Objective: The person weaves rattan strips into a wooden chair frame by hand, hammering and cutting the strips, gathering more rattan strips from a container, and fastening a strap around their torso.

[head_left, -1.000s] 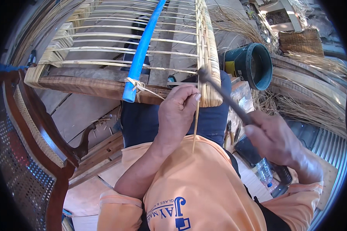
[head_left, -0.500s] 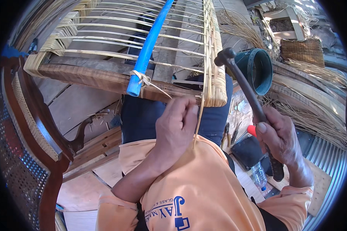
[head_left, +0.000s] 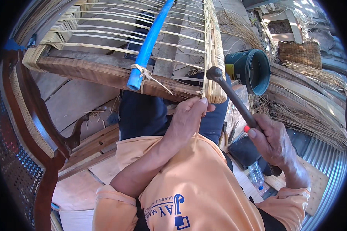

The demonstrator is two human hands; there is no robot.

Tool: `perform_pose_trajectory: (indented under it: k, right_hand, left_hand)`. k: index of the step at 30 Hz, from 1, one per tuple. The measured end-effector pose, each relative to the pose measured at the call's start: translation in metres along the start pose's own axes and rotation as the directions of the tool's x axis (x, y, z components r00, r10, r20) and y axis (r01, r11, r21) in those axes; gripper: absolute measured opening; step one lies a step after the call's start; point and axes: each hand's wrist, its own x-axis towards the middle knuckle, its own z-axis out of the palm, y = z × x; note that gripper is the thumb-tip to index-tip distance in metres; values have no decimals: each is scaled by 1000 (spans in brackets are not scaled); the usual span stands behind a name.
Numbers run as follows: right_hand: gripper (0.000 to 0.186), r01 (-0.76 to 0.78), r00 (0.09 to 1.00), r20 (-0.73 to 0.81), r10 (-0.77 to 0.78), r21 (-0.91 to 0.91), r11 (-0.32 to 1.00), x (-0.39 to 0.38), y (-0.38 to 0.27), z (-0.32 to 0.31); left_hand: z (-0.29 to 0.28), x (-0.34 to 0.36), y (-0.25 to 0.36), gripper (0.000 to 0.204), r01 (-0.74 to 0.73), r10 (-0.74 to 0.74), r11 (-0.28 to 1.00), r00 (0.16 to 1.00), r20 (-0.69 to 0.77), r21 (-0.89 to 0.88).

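Strip (head_left: 196,141), running bodyward, is pinched by nearer left hand (head_left: 186,116) at near right corner of frame (head_left: 100,75); hammer (head_left: 237,101) gripped by right hand (head_left: 273,141).

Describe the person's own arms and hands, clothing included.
The left hand and right hand wear no gloves; the forearms are bare up to pale orange sleeves, seamed near the hem. A small red-orange piece shows by the right hand; I cannot tell whether it is worn.

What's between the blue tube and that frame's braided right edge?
In the head view, thin pale strands cross the gap between blue tube and braided edge, with openings among them.
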Motion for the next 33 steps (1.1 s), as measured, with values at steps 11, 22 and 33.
perform_pose_trajectory:
  k: [11,22,33]
  right_hand:
    - [23,13,998,69,-9,-60,998,-2,-6,1]
    - [21,271,962,106,-251,-278,922,-3,3,8]
    - [20,76,996,56,-71,-84,994,-9,-11,2]
  left_hand:
    - [-4,-1,1,36,14,-20,998,996,86,68]
    - [-7,0,-1,39,-75,66,992,994,87,103]
    - [-4,0,-6,36,-67,62,993,997,52,94]
